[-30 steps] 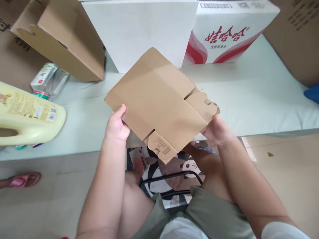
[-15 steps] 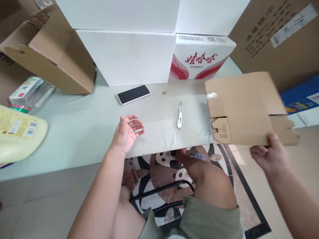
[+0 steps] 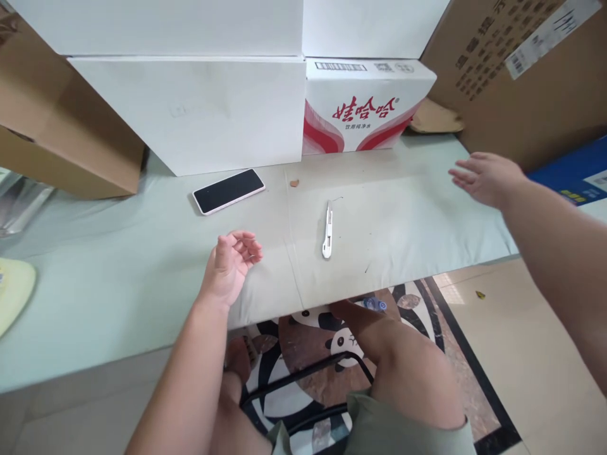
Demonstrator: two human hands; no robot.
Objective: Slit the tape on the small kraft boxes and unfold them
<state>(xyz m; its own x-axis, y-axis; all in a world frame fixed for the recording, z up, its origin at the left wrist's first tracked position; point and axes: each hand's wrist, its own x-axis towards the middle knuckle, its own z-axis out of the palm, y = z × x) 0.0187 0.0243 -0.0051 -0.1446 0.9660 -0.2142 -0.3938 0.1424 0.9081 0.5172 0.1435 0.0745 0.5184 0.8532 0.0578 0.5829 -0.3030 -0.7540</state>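
Observation:
My left hand (image 3: 231,265) rests palm up on the pale green mat (image 3: 118,278), fingers loosely curled and apart, holding nothing. My right hand (image 3: 484,177) hovers over the mat's right end with fingers stretched out flat and empty. Between the hands lies a small white utility knife (image 3: 327,229). A black phone (image 3: 228,191) lies face up beyond my left hand. A piece of brown cardboard (image 3: 434,117) pokes out behind the red-and-white carton, beyond my right hand.
Stacked white boxes (image 3: 199,107) and a red-and-white printed carton (image 3: 365,104) line the back. Brown cardboard boxes stand at left (image 3: 66,139) and right (image 3: 521,82). A blue box (image 3: 573,174) is at far right. A yellow jug's edge (image 3: 12,291) shows left. My knees and a panda-patterned rug (image 3: 341,335) are below.
My right hand carried the flat cardboard away to the right and let it go; it is now open and empty. My left hand let go of it earlier and stays on the mat.

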